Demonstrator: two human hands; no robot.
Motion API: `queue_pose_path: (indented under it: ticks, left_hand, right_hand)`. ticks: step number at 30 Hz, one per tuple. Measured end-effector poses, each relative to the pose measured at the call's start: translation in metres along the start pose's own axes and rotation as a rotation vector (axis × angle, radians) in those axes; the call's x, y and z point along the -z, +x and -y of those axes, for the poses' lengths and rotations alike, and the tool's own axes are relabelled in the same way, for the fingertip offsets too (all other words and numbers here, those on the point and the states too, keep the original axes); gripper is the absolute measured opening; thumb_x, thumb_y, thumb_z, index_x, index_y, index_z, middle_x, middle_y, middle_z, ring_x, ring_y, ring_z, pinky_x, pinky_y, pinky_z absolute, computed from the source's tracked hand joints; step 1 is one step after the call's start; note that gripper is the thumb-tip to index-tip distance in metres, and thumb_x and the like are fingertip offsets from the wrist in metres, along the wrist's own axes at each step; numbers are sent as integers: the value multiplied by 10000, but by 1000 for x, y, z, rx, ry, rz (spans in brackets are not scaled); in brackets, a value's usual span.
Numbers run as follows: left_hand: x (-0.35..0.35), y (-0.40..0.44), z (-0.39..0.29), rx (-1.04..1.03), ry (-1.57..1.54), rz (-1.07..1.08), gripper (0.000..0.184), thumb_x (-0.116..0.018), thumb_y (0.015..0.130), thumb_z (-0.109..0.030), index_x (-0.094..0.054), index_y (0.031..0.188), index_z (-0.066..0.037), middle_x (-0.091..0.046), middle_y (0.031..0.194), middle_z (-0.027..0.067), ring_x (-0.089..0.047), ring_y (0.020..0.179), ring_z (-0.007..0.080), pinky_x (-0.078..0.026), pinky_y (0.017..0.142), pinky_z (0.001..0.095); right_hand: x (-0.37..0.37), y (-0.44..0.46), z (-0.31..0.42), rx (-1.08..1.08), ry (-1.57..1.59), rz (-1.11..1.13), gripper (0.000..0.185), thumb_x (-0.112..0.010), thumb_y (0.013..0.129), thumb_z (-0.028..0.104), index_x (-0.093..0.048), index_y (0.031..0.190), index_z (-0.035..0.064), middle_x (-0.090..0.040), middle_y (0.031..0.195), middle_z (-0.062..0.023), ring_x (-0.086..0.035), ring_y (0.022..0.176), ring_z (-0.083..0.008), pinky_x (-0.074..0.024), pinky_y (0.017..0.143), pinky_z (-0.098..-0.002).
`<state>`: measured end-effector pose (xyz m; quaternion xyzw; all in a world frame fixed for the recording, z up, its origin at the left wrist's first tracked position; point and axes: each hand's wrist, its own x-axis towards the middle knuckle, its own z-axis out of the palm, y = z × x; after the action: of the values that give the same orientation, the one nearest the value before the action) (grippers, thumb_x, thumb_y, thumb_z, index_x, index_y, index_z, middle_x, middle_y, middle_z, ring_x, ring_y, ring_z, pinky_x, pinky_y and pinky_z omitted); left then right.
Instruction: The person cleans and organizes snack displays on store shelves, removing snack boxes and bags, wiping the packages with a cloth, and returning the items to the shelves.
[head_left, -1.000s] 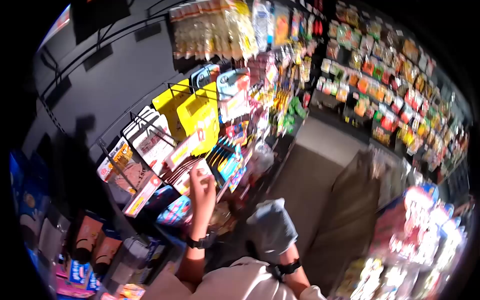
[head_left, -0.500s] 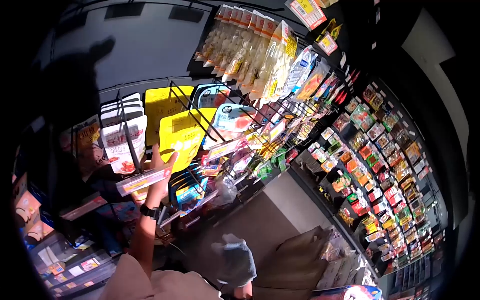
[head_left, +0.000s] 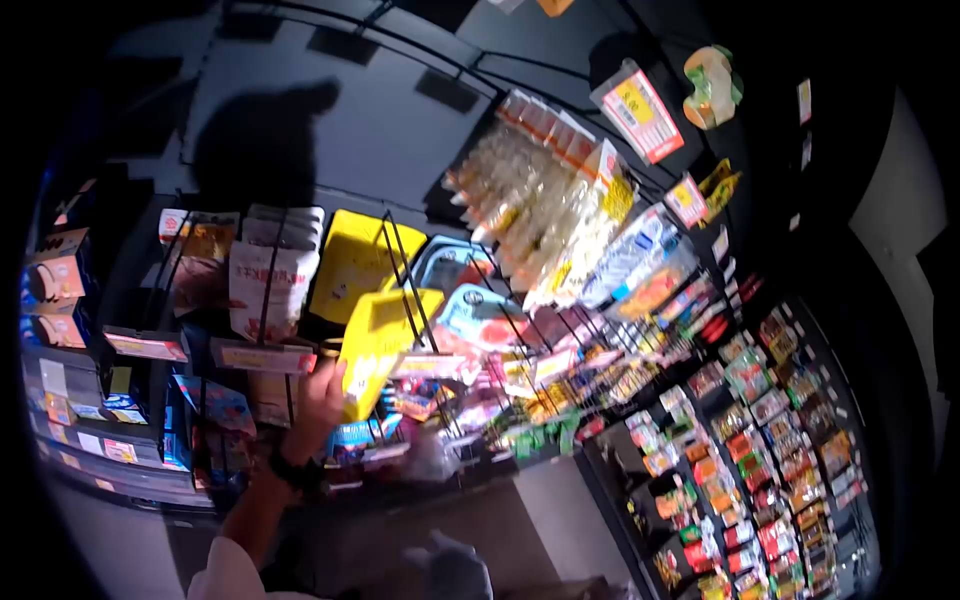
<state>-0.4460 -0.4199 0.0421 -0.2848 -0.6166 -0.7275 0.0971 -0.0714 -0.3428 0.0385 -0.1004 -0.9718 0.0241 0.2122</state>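
My left hand (head_left: 322,400), with a dark watch on the wrist, grips the lower left edge of a yellow pouch (head_left: 375,345). The pouch is tilted at the front of the rack, beside a wire divider. Another yellow pouch (head_left: 365,250) stands behind it. White pouches (head_left: 272,280) are to its left, and pale blue pouches (head_left: 485,312) with a pinkish picture are to its right. Low in view, my right hand (head_left: 450,568) appears in a grey glove, dim and blurred. Its fingers look apart, and nothing shows in them.
Clear packs (head_left: 550,200) hang in a row at upper right. A price tag (head_left: 640,112) sticks out above them. Shelf labels (head_left: 262,357) line the rack's front edge. Another rack of small colourful packets (head_left: 760,490) stands at right, and boxes (head_left: 58,280) are at far left.
The view has swung, so the rack sits further right and lower. The front yellow pouch has turned more edge-on and tilted, with my left hand closed on its edge. My right hand is lower in view.
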Motion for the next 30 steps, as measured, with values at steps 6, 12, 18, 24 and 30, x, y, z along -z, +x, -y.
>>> queue_pose_path:
  ticks: [6, 12, 18, 24, 30]
  left_hand:
    - [15, -51, -102, 29, 108, 66, 246, -549, 997, -179, -618, 865, 17, -576, 704, 219, -592, 632, 351, -457, 601, 401]
    - [16, -101, -146, -47, 7, 164, 230, -539, 1003, -153, -638, 933, 41, -658, 812, 176, -620, 679, 246, -469, 637, 342]
    - [39, -149, -134, 147, -235, 606, 184, -594, 981, -115, -598, 873, 34, -492, 614, 170, -475, 479, 269, -357, 485, 372]
    - [80, -191, -136, -34, -85, 699, 159, -647, 933, -109, -653, 910, 48, -638, 754, 220, -630, 600, 375, -466, 500, 429]
    - [95, -183, -173, 74, -53, 609, 134, -630, 932, -112, -670, 930, 15, -663, 780, 176, -656, 674, 368, -522, 573, 419]
  right_hand:
    - [0, 10, 0, -58, 113, -4, 218, -655, 792, 280, -734, 981, 209, -692, 1014, -77, -656, 1063, -268, -517, 861, -402]
    - [8, -9, 34, -207, 207, -20, 227, -639, 816, 259, -721, 1013, 183, -684, 1046, -81, -653, 1069, -262, -514, 872, -394]
    - [13, -30, 68, -391, 274, -26, 236, -624, 840, 238, -708, 1045, 158, -676, 1078, -84, -650, 1075, -256, -512, 883, -385]
    - [13, -35, 100, -520, 398, -32, 245, -608, 864, 216, -694, 1077, 133, -669, 1110, -88, -647, 1081, -251, -510, 894, -377]
    - [-1, -5, 123, -535, 700, -35, 254, -593, 888, 195, -681, 1109, 107, -661, 1141, -91, -643, 1087, -245, -508, 905, -369]
